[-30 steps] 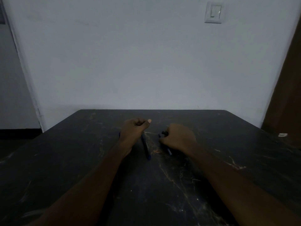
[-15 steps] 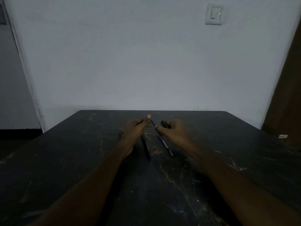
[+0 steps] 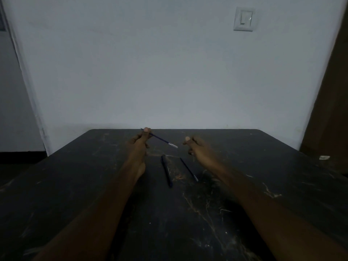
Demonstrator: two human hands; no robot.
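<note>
My left hand (image 3: pixel 140 143) is raised above the dark table (image 3: pixel 244 185) and pinches a thin blue pen (image 3: pixel 162 140) by its far end. The pen's silver tip points right and down toward my right hand (image 3: pixel 195 147). That hand hovers a little apart from the tip, fingers curled and thumb on the forefinger, around a small dark pen cap that is almost wholly hidden in the fist. Between my forearms a thick dark pen (image 3: pixel 166 170) and a second thin blue pen (image 3: pixel 188 169) lie on the table.
The table's far edge meets a white wall with a light switch (image 3: pixel 243 18). A brown door (image 3: pixel 331 110) stands at the right. A small white scrap (image 3: pixel 324 157) lies near the table's right edge.
Both hands rose from the table and drew apart. The thin blue pen came away leftward in my left hand, baring its silver tip, while my right hand moved right.
</note>
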